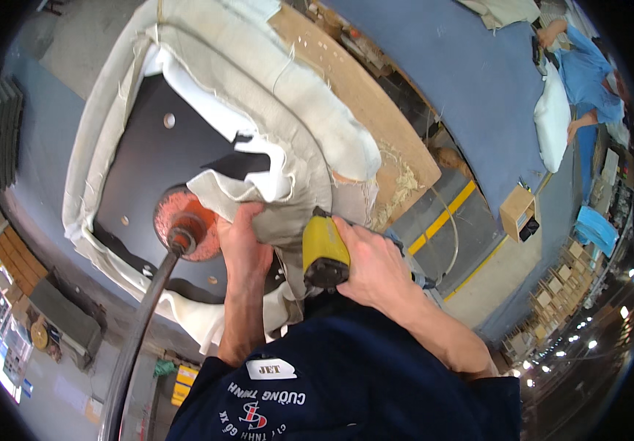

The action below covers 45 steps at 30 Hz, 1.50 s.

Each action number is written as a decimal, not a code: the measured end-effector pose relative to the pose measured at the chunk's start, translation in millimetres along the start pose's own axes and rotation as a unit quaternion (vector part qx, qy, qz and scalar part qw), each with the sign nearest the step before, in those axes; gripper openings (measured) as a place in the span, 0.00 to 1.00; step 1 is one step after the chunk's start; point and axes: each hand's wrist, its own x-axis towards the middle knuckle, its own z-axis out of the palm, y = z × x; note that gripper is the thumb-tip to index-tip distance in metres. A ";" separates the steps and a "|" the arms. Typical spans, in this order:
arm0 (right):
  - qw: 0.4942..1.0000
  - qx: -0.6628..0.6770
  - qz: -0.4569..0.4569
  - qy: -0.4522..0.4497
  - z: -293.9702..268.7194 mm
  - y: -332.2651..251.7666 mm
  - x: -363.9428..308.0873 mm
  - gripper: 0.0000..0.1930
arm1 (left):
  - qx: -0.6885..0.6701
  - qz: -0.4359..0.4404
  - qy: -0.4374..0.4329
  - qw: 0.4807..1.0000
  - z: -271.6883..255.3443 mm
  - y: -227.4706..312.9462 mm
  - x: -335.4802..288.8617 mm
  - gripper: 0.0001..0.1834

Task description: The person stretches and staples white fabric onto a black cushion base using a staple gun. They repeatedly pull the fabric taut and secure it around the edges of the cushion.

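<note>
My right hand point(377, 266) is wrapped round a yellow and black staple gun point(326, 251), its nose down at the edge of the beige fabric point(303, 158). Beside it, my left hand point(242, 241) grips a fold of that fabric, fingers partly hidden under it. The fabric and white padding point(206, 110) wrap the rim of an upholstered piece whose black panel point(137, 136) has several round holes. White padding curls loose just beyond my left hand. A red and pink round pad point(184, 223) on a metal rod point(139, 334) presses on the panel.
A wooden board point(398, 140) with fabric scraps lies to the right. Past it is a blue-grey table point(449, 66), where a person in blue point(589, 73) handles a white cushion point(553, 121). A small wooden box point(519, 212) and thin hose point(455, 242) are on the right.
</note>
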 end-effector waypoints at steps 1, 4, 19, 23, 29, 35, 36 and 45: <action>1.000 0.011 -0.010 0.008 4.7 5.4 -3.8 0.50 | 0.000 0.010 -0.001 1.000 2.6 1.0 0.1 0.24; 0.997 0.029 -0.060 0.026 12.1 14.9 -3.0 0.47 | 0.015 0.038 -0.016 0.999 8.7 2.3 -2.3 0.23; 0.997 0.068 -0.020 0.034 11.9 9.3 -6.9 0.43 | 0.152 0.047 -0.071 0.985 50.4 18.3 28.6 0.18; 0.999 0.044 -0.008 0.028 0.5 3.4 8.8 0.45 | 0.182 0.016 -0.073 0.981 58.6 28.4 41.8 0.18; 0.981 0.090 -0.098 0.144 27.2 59.2 -15.6 0.44 | 0.182 0.244 -0.024 0.952 51.1 8.3 10.4 0.11; 0.970 0.134 -0.132 0.152 40.7 77.8 -10.3 0.49 | 0.446 0.199 0.027 0.872 -31.1 -34.0 -85.4 0.34; 0.969 0.140 -0.132 0.156 40.2 78.6 -9.7 0.48 | 0.492 0.134 0.030 0.860 -31.4 -38.9 -90.9 0.30; 0.960 0.127 -0.159 0.193 39.1 76.1 -8.4 0.38 | 0.406 0.258 -0.011 0.877 -7.6 -48.5 -50.4 0.14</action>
